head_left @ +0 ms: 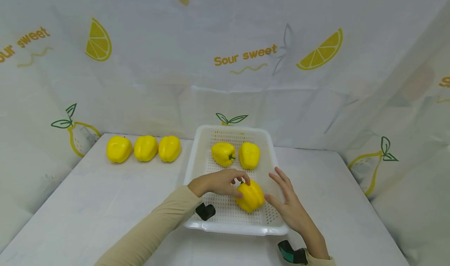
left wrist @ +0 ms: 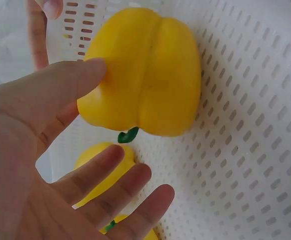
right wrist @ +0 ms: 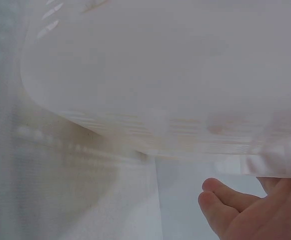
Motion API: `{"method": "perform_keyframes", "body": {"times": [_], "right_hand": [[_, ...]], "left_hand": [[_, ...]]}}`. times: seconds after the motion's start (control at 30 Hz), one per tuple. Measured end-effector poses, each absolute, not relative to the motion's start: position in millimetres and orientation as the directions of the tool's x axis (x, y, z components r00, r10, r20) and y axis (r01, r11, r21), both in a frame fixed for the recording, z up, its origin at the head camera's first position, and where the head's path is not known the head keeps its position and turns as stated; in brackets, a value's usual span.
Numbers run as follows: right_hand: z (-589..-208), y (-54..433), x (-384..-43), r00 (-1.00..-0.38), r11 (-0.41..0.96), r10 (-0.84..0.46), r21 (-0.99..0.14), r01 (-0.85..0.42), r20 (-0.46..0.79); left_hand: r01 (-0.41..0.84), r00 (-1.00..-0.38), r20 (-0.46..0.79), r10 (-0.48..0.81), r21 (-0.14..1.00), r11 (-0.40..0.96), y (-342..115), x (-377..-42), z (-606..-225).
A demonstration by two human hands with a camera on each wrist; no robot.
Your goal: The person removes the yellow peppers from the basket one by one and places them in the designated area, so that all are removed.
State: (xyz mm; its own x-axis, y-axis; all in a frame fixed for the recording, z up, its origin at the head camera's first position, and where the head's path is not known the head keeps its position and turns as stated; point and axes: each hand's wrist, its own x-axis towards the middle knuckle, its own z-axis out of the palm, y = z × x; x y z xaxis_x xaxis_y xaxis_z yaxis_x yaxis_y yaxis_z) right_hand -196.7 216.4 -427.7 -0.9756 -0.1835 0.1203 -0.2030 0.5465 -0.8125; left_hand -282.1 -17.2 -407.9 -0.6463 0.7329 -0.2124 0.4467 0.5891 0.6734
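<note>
My left hand reaches over the white basket and holds a yellow bell pepper near its front. In the left wrist view the thumb presses the side of this bell pepper, the index finger goes behind it, and the other fingers spread past its green stem. My right hand is at the basket's right side with fingers apart and nothing in its grasp. Two more yellow bell peppers, one with its stem showing and one beside it, lie farther back in the basket.
Three yellow bell peppers stand in a row at the table's back left: one on the left, one in the middle, one on the right. A printed white cloth hangs behind the white table.
</note>
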Motion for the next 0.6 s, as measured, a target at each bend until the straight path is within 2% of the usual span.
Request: {"method": "perform_keyframes", "body": {"times": [0.27,0.5,0.6], "right_hand": [[-428.4,216.1,-196.6,-0.975,0.543,-0.183,-0.813,-0.210,0.129],[-428.4,216.5,-196.3,-0.973,0.538,-0.187,-0.815,-0.216,0.135],[-428.1,216.5,-195.8,-0.972,0.535,-0.189,-0.816,-0.219,0.137]], "left_hand": [[0.424,-0.658,-0.234,0.716,0.671,0.609,-17.2,-281.9,-406.9],[0.438,-0.624,-0.257,0.738,0.667,0.603,-18.5,-282.7,-410.9],[0.417,-0.633,-0.292,0.717,0.653,0.633,-18.1,-282.9,-411.6]]}}
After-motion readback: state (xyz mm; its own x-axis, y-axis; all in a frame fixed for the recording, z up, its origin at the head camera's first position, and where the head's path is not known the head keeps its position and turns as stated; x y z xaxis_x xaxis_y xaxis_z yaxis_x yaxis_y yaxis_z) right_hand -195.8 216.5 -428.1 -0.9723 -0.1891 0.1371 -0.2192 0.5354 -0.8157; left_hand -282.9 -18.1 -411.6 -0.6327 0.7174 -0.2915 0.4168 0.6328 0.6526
